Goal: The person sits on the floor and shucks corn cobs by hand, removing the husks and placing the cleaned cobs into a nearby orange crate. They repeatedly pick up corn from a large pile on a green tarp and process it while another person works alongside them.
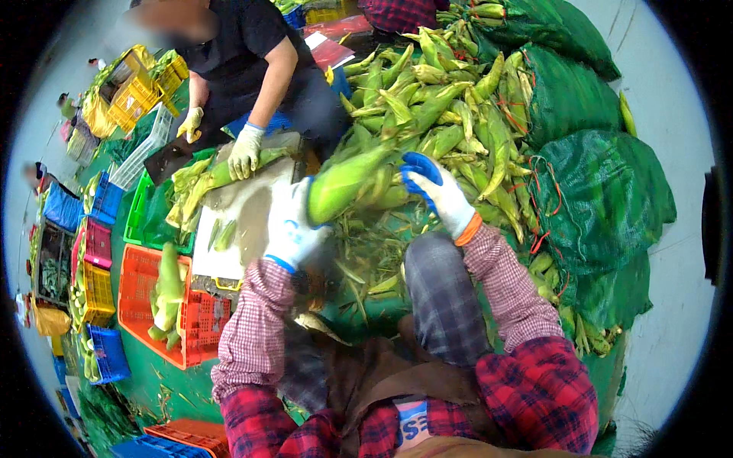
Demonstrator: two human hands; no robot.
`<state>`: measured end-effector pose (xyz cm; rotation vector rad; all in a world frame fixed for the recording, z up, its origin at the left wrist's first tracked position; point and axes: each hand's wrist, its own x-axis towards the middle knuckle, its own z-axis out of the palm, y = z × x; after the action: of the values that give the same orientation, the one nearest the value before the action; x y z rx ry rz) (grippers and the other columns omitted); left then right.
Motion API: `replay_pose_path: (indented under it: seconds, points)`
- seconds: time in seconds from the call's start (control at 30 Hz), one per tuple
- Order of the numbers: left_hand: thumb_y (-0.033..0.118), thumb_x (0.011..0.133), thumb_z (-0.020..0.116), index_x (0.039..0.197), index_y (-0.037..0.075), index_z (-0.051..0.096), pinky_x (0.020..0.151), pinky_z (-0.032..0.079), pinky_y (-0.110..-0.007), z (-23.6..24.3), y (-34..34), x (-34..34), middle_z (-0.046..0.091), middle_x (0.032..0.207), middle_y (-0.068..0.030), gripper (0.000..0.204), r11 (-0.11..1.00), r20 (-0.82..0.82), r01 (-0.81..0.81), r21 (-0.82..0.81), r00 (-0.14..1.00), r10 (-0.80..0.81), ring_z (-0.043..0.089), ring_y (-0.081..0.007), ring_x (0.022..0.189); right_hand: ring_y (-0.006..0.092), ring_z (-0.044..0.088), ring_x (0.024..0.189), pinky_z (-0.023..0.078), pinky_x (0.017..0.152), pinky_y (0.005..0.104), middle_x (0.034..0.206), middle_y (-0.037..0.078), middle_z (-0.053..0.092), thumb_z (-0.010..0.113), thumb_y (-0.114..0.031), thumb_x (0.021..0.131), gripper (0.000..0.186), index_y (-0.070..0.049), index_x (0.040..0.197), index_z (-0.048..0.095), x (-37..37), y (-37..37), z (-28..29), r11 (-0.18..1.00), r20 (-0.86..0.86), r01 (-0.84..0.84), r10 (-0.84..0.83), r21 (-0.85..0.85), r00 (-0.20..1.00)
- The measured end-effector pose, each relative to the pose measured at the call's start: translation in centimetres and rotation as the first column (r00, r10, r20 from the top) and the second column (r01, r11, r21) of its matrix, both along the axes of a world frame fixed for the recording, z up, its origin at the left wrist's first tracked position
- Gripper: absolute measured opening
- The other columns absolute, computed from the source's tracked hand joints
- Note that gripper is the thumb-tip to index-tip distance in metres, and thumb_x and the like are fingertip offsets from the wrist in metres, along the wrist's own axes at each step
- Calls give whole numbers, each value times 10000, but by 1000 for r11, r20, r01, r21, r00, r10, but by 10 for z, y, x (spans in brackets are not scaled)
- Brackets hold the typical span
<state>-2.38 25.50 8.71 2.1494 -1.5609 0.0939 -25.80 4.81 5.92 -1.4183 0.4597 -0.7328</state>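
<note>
White and blue gloves (456, 206) cover both of the person's hands. The left hand (294, 229) is wrapped around the fat end of a green ear of corn (343, 183), which has its leaves on. The corn is up in the air in front of the person, and its thin end tips up to the right. The right hand (434, 189) is near that thin end, with its fingers bent part way; I cannot tell if it has hold of a leaf.

Behind the corn is a big pile of corn (450, 107), and bits of leaf (374, 252) lie below. Green mesh sacks (603, 198) sit on the right. On the left is a pale board (256, 206), where a co-worker's gloved hand (246, 153) rests on more corn. An orange crate (137, 294) with corn inside stands near it. The floor (156, 382) is green here, and blue and yellow crates (108, 355) stand farther left.
</note>
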Motion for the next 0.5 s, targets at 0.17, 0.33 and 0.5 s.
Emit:
replay_pose_path:
  seconds: [0.17, 0.33, 0.5]
  points:
    - [258, 633, 835, 1421, 58, 475, 1018, 442, -460, -8, 36, 64, 580, 1284, -193, 889, 990, 239, -118, 83, 966, 95, 539, -376, 1188, 264, 667, 1080, 504, 965, 350, 1169, 149, 707, 725, -417, 892, 527, -21, 1233, 657, -108, -54, -118, 957, -605, 199, -289, -213, 742]
    - [243, 628, 834, 1404, 89, 507, 905, 532, -459, -49, 45, 107, 649, 1201, -212, 856, 932, 241, -225, 285, 958, 158, 642, -400, 1059, 366, 564, 1254, 460, 1058, 411, 1361, 219, 591, 710, -503, 816, 782, -41, 1415, 515, -271, -79, -254, 929, -929, 9, -370, -370, 16]
    - [142, 561, 888, 1426, 104, 485, 920, 538, -446, -69, 72, 129, 677, 1159, -227, 955, 874, 9, -250, 417, 963, 271, 659, -386, 1062, 346, 429, 1392, 367, 1137, 462, 1538, 147, 420, 729, -477, 801, 926, -149, 1561, 313, -314, -70, -269, 962, -905, -53, -269, -266, -329]
